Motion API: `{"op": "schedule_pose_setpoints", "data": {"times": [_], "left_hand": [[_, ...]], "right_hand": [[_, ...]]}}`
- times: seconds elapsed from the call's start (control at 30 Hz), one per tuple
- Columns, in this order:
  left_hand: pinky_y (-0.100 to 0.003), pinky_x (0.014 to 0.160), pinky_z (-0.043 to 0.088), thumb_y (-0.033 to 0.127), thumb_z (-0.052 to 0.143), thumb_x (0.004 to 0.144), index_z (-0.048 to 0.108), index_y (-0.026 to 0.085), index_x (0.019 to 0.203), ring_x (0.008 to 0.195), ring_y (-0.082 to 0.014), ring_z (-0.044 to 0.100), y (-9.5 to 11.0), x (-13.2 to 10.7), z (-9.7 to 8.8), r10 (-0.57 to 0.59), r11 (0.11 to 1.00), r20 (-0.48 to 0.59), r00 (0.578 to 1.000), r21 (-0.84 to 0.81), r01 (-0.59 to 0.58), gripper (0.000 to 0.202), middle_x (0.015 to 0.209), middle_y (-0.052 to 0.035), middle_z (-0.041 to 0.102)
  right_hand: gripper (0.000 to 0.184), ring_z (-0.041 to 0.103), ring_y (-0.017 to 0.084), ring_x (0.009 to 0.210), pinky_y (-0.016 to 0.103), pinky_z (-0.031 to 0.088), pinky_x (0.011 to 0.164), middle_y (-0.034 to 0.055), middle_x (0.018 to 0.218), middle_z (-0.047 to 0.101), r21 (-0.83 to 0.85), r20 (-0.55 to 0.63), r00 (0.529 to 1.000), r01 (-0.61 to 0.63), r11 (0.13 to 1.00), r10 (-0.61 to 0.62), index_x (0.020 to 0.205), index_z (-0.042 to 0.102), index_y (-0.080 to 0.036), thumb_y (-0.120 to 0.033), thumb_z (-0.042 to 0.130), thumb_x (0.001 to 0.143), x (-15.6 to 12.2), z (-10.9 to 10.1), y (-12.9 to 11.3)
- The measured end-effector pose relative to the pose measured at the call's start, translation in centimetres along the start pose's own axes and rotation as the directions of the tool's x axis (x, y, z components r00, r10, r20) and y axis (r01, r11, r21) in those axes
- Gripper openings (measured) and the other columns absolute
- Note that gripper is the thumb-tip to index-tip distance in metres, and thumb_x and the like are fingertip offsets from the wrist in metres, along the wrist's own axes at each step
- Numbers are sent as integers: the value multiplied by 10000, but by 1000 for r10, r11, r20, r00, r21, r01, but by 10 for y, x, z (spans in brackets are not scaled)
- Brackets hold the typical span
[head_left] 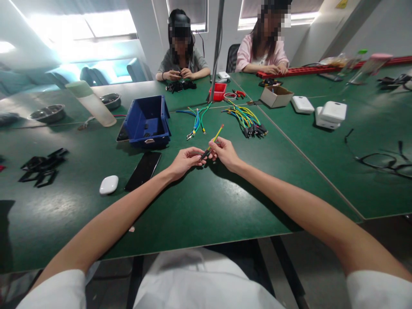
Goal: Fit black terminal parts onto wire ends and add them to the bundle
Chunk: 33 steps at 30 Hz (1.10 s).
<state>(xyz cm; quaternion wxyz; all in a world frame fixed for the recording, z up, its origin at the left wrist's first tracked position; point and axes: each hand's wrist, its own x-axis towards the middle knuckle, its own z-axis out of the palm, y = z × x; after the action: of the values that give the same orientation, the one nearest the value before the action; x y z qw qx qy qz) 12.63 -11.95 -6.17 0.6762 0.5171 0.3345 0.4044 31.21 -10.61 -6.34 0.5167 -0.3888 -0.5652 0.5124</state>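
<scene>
Out past our left fingers we've got black plastic clips [41,166] lying loose, then a white oval case [108,184] and a dark phone [143,170] just beside that wrist, with the blue bin [147,122] beyond them. Now the left hand [185,162]: fingers pinched closed on the black sleeved end of the yellow-green wire [213,143], which sits right between our fingertips and slants up and away. The right hand [225,153] is pinched shut on the same wire a touch higher. We'd judge this piece mid-way, the sleeve not yet seated, as far as we can tell. Beyond our fingertips lie a small bunch of blue and green wires [197,121] and, rightward, a bundle with black ends [247,121], seemingly finished. Nothing blocks the hands. Farther right sit a cardboard box [276,96], white boxes [331,113] and glasses [383,162]; two people work across the green table [206,214].
</scene>
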Motion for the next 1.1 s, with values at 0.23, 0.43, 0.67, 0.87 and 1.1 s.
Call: {"op": "schedule_pose_setpoints", "data": {"times": [0.23, 0.43, 0.67, 0.87, 1.1], "left_hand": [[-284, 705, 522, 301, 834, 679, 692, 116, 910, 732, -141, 670, -4, 0, -3, 50, 997, -24, 998, 57, -48, 328, 884, -78, 735], [-267, 655, 519, 297, 853, 653, 676, 115, 948, 698, -140, 671, -3, 0, -2, 30, 997, -52, 998, 67, -27, 389, 820, -60, 726], [-281, 622, 527, 328, 869, 616, 660, 115, 891, 669, -164, 678, 0, -4, 5, 39, 990, -139, 990, 138, -19, 405, 746, -62, 720], [-284, 603, 530, 344, 865, 609, 665, 124, 840, 646, -164, 670, 1, -6, 8, 69, 984, -192, 979, 173, -36, 377, 732, -53, 719], [-279, 620, 539, 336, 869, 596, 661, 132, 764, 672, -165, 673, 0, -6, 10, 134, 980, -234, 963, 177, -94, 336, 742, -43, 718]], "right_hand": [[433, 589, 91, 478, 191, 424, 418, -17, 704, 656, 72, 70, 997, -20, 997, 15, 921, 518, -184, -561, 685, 788, 1, 0, 0], [487, 591, 86, 491, 191, 435, 432, -18, 763, 672, 75, 99, 995, -28, 997, 20, 1150, 547, -192, -536, 659, 824, 0, 1, -2], [669, 585, 76, 507, 183, 444, 452, -3, 810, 697, 52, 108, 994, -22, 998, 17, 1430, 421, -211, -488, 632, 859, -3, 3, -5], [622, 606, 80, 527, 172, 433, 435, 19, 849, 706, 8, 47, 999, -5, 1000, 4, 1381, 491, -209, -506, 629, 853, -2, 2, 0], [634, 621, 107, 577, 175, 451, 464, -14, 747, 673, -53, 121, 993, 0, 999, 6, 1335, 526, -184, -419, 718, 778, -4, 2, -5]]}}
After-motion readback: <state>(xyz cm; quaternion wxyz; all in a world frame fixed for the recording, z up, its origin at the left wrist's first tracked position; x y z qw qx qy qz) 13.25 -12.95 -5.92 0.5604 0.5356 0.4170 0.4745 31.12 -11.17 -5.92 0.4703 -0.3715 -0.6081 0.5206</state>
